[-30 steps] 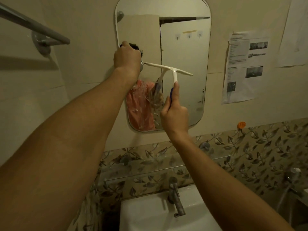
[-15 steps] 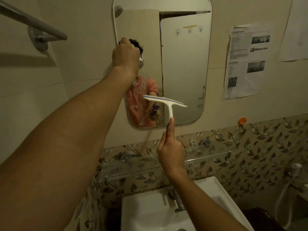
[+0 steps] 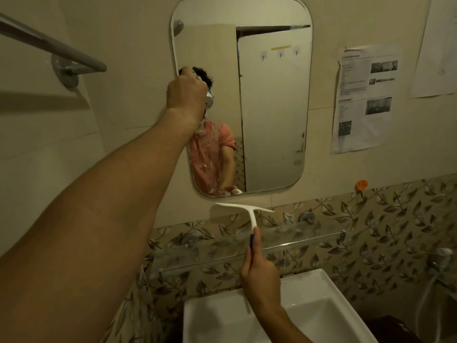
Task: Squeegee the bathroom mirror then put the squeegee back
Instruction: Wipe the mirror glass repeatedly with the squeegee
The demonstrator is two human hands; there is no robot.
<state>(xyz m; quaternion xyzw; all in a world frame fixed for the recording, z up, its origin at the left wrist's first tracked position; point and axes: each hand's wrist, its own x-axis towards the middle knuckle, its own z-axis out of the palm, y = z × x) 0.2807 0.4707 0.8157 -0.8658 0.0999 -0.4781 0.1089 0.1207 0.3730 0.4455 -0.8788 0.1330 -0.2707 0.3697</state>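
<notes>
A rounded wall mirror (image 3: 272, 107) hangs above the sink; foamy streaks run down its left half. My left hand (image 3: 185, 95) grips the mirror's left edge with curled fingers. My right hand (image 3: 259, 271) holds the blue-and-white handle of a white T-shaped squeegee (image 3: 243, 210). The squeegee's blade sits just below the mirror's bottom edge, off the glass, in front of the leaf-patterned tiles.
A glass shelf (image 3: 296, 240) on metal brackets runs under the mirror. A white sink (image 3: 316, 305) lies below it. A grey towel bar (image 3: 54, 48) juts out at upper left. Printed papers (image 3: 363, 100) are stuck to the wall on the right. An orange hook (image 3: 361, 185) sits below them.
My right hand has drawn the squeegee straight down the mirror, from mid-height past the bottom edge. My left hand has stayed on the mirror's left edge.
</notes>
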